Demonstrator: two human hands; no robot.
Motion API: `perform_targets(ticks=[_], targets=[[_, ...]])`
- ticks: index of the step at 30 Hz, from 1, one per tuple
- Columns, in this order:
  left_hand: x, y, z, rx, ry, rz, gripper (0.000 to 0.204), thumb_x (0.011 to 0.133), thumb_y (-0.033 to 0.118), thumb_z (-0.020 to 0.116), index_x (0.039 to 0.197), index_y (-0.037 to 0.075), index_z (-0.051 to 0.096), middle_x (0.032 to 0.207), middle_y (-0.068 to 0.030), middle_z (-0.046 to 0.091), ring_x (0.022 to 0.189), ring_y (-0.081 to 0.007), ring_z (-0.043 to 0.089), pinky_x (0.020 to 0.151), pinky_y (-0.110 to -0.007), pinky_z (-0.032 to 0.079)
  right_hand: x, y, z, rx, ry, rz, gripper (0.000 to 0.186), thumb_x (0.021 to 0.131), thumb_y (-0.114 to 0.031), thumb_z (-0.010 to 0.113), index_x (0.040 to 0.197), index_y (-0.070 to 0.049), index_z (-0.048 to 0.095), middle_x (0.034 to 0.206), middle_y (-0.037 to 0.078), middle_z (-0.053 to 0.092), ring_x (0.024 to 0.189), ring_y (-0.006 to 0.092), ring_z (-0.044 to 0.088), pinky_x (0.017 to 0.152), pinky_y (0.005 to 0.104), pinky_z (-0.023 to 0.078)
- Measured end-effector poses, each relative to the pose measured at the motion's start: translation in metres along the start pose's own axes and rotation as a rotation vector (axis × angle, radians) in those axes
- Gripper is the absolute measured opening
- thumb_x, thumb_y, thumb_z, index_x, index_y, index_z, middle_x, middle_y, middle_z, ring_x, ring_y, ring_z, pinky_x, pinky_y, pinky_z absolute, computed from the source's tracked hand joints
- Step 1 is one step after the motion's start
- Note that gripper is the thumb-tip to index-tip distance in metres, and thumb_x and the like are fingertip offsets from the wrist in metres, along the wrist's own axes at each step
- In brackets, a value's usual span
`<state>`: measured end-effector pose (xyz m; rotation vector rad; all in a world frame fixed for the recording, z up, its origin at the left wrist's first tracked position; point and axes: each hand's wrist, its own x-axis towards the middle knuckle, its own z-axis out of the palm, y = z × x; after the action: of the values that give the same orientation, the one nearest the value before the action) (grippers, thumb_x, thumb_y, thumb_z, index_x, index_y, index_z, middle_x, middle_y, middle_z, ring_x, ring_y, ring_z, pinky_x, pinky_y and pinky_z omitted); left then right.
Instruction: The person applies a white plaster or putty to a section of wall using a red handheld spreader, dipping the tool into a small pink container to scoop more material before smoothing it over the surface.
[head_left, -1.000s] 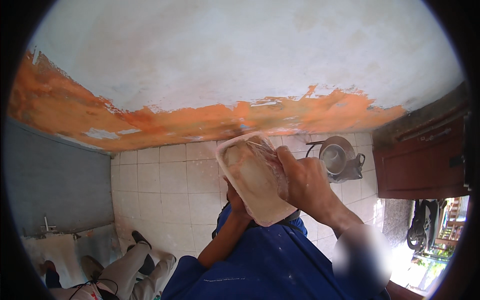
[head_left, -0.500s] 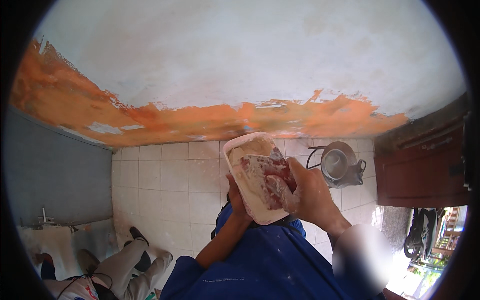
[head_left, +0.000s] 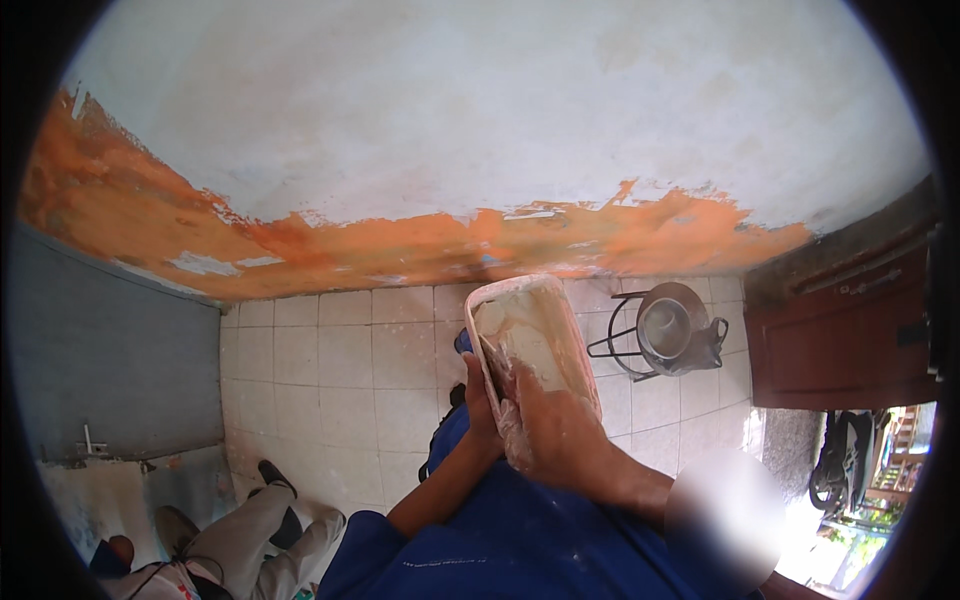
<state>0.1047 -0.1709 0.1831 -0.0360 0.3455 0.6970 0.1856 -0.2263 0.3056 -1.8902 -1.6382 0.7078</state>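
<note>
A pale rectangular tub (head_left: 582, 350) with smeared walls is in front of my body, holding cream-coloured putty (head_left: 530, 335). My left hand (head_left: 482, 405) is closed on its left side, the fingers out of sight beneath. Inside the near part of the tub, my right hand (head_left: 555, 430) grips a flat putty scraper (head_left: 497, 366). The scraper stands nearly edge-on along the tub's left wall, partly hidden by the hand. Putty coats my right thumb and fingers.
Ahead is a wall (head_left: 500, 120), whitish above and patchy orange below. A stool (head_left: 625, 352) with a round grey container (head_left: 668, 328) stands on the tiled floor to the right, before a brown door (head_left: 840, 340). Another person's legs (head_left: 240, 525) extend at lower left.
My right hand has turned and drawn nearer to me, swinging the scraper from lying broad over the putty to edge-on at the left wall. The tub has shifted slightly right.
</note>
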Motion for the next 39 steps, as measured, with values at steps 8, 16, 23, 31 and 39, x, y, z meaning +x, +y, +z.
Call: perform_targets(ticks=[8,16,23,31,39], targets=[[0.000,0.000,0.001,-0.067,-0.276,0.001,0.068,0.092,0.062,0.025,0.138,0.012,0.032,0.129,-0.0122,0.045,0.116,-0.0287,0.047,0.097,-0.046,0.041,-0.001,0.007,-0.040,-0.226,-0.084,0.065,0.043,0.073,-0.008,0.058,0.109,0.008,0.041,0.057,0.018,0.058,0.051,0.0366,0.059,0.048,0.0468,0.046],[-0.001,-0.003,0.011,0.110,-0.218,0.047,0.080,0.087,0.066,0.034,0.143,0.010,0.022,0.141,-0.0152,0.035,0.125,-0.0315,0.042,0.101,-0.049,0.039,-0.009,0.019,-0.053,-0.320,0.160,0.010,0.044,0.067,-0.003,0.058,0.107,0.006,0.042,0.055,0.016,0.054,0.044,0.0333,0.056,0.040,0.0414,0.044],[-0.004,-0.006,0.004,0.138,-0.205,-0.047,0.075,0.089,0.060,0.037,0.142,0.009,0.024,0.139,-0.0150,0.038,0.124,-0.0305,0.043,0.101,-0.048,0.039,-0.013,0.036,-0.028,-0.382,0.096,0.024,0.047,0.066,-0.003,0.059,0.109,0.004,0.042,0.063,0.016,0.058,0.049,0.0325,0.059,0.042,0.0415,0.047],[-0.006,-0.007,0.011,0.118,-0.157,-0.075,0.073,0.090,0.059,0.038,0.140,0.008,0.028,0.136,-0.0152,0.041,0.123,-0.0298,0.044,0.101,-0.047,0.039,-0.014,0.069,-0.014,-0.053,0.309,0.164,0.033,0.074,0.002,0.057,0.104,0.006,0.046,0.067,0.024,0.060,0.061,0.0417,0.060,0.051,0.0452,0.048],[-0.002,-0.003,0.012,0.108,-0.150,-0.034,0.068,0.091,0.059,0.033,0.139,0.010,0.031,0.134,-0.0147,0.043,0.120,-0.0314,0.046,0.099,-0.047,0.041,-0.008,0.052,-0.035,0.200,0.417,0.167,0.023,0.080,-0.004,0.056,0.101,0.005,0.050,0.078,0.023,0.064,0.067,0.0387,0.064,0.057,0.0397,0.050]])
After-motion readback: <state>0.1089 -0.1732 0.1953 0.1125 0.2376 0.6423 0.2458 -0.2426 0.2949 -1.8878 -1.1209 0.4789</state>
